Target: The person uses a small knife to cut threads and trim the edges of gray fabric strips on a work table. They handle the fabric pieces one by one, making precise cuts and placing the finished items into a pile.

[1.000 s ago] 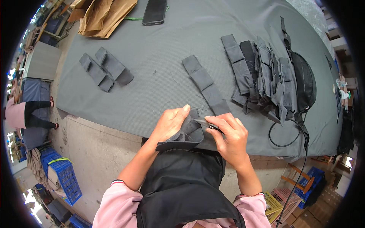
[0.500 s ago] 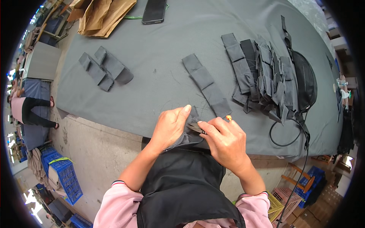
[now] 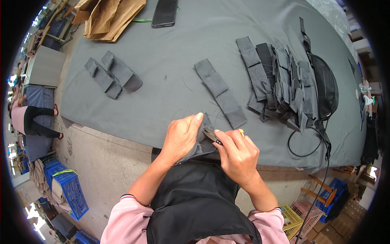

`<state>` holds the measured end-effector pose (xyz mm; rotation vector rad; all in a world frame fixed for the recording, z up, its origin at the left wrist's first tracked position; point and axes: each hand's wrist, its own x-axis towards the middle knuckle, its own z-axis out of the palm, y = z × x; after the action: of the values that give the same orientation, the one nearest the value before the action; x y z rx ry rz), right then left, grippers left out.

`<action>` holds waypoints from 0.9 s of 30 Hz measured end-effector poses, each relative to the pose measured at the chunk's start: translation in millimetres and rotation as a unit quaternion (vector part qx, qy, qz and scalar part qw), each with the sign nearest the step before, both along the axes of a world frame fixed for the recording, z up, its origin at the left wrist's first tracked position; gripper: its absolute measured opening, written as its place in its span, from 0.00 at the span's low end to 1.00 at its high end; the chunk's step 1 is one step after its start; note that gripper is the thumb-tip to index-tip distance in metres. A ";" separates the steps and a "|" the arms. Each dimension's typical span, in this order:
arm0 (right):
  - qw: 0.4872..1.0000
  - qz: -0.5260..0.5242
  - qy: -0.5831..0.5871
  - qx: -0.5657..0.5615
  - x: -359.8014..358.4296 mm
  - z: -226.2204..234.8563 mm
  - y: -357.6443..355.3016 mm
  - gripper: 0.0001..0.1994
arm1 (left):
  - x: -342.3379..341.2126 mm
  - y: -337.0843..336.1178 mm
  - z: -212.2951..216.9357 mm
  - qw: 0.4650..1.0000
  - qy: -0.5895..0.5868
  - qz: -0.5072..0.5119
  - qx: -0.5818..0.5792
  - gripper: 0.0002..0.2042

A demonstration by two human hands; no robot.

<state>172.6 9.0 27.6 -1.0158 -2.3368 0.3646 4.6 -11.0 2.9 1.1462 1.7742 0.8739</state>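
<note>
At the table's near edge my left hand is closed on a dark grey fabric piece, thumb pointing up. Part of that piece lies hidden under the fingers. Thread snips with short metal blades are gripped in my right hand; their tips touch or nearly touch the fabric beside my left thumb. A yellow band shows on a right finger. Just beyond my hands lies a flat grey fabric strip with folded sections.
Two folded grey strips lie left on the grey-covered table. A pile of strips and a black pouch with a cord sit right. Brown paper and a phone lie at the back. Blue crates stand left.
My right hand with the snips has shifted slightly left and turned a little. The left hand keeps its hold on the fabric almost unmoved.
</note>
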 end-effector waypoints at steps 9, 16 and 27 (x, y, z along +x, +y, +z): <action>1.000 0.006 0.002 -0.006 5.4 -2.4 -1.5 0.13 | 4.6 -2.9 5.9 0.988 0.138 -0.016 0.061 0.23; 0.999 0.026 -0.031 0.014 4.2 3.5 -1.1 0.12 | 5.1 -2.2 5.9 0.983 0.173 -0.024 0.059 0.22; 0.997 0.032 -0.066 0.004 5.6 2.7 2.9 0.13 | 7.3 -2.7 6.7 0.970 0.228 -0.052 0.073 0.21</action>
<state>178.3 11.9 30.4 -0.9919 -2.4918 0.3217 11.9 -13.7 9.6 1.6232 2.0128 0.7266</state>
